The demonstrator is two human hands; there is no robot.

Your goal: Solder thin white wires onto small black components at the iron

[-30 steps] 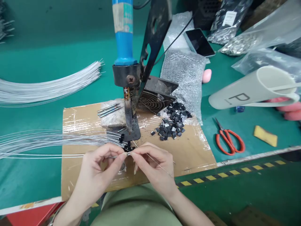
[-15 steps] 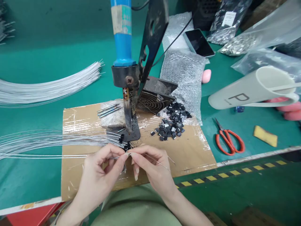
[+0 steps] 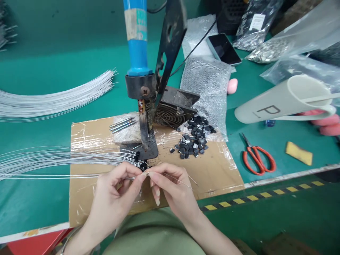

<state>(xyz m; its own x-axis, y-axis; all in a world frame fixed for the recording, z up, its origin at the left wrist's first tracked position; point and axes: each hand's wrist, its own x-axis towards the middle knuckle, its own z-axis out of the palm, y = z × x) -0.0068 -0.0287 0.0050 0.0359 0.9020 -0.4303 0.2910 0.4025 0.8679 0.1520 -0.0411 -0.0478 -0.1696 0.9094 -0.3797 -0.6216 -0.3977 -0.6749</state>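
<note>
My left hand point(image 3: 120, 189) pinches the end of a thin white wire point(image 3: 85, 176) that runs in from the left. Its fingertips meet those of my right hand point(image 3: 170, 184), which is closed on thin strands point(image 3: 183, 182) that stick out past its fingers. Whatever sits between the touching fingertips is too small to make out. Just behind them lies a bundle of white wires point(image 3: 106, 157) with small black pieces point(image 3: 143, 165) on their ends. Above the fingertips, a blue-handled soldering iron point(image 3: 139, 53) points down in its stand.
Loose black parts point(image 3: 193, 140) lie on the cardboard point(image 3: 217, 173) beside a fan point(image 3: 175, 111). More white wires point(image 3: 53, 101) lie at the left. On the right are red-handled scissors point(image 3: 259, 161), a yellow sponge point(image 3: 299, 153), a white mug point(image 3: 265, 101) and a phone point(image 3: 224, 49).
Both hands hold nearly the same place, fingertips still together. The lower fingers of my right hand have shifted slightly right and down.
</note>
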